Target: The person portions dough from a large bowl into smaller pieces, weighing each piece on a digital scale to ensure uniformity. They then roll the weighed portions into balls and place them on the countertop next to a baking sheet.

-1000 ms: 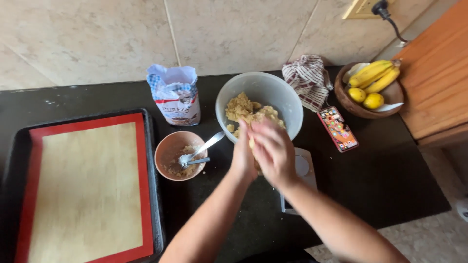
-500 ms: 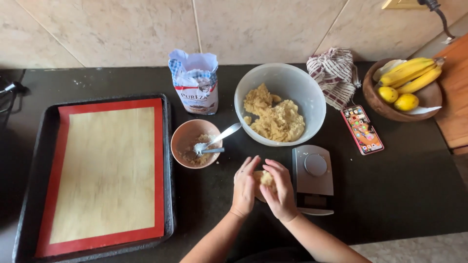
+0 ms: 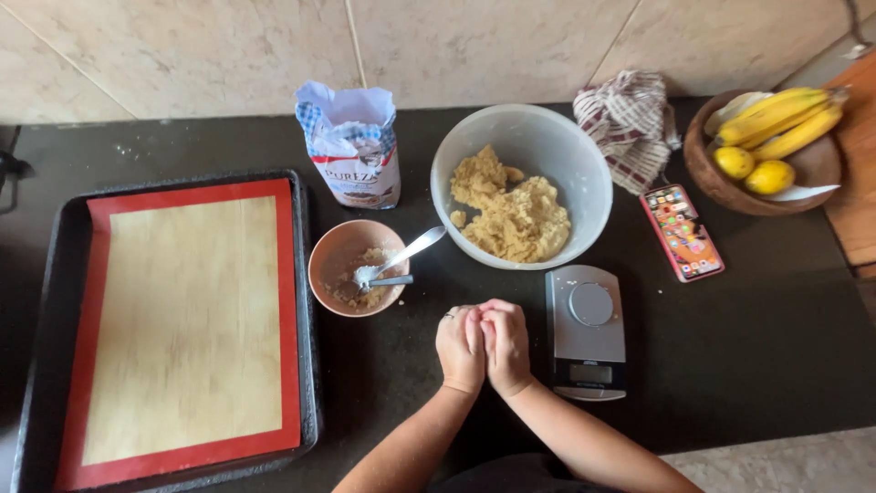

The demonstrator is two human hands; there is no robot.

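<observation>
Dough: head view, none visible between the pressed palms; whether a piece sits inside cannot be told. Left hand (image 3: 461, 349) and right hand (image 3: 507, 345) are closed against each other over the counter's (image 3: 776, 347) front middle, beside the scale (image 3: 587, 330). Bulk dough (image 3: 513, 212) lies in the bowl (image 3: 584, 164) toward the back edge. Judged soft, light, crumbly, slightly sticky; best cupped whole in the palms, not pinched.

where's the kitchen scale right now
In the head view the scale sits on the dark counter just right of the pressed-together hands, below the big dough bowl.
</observation>
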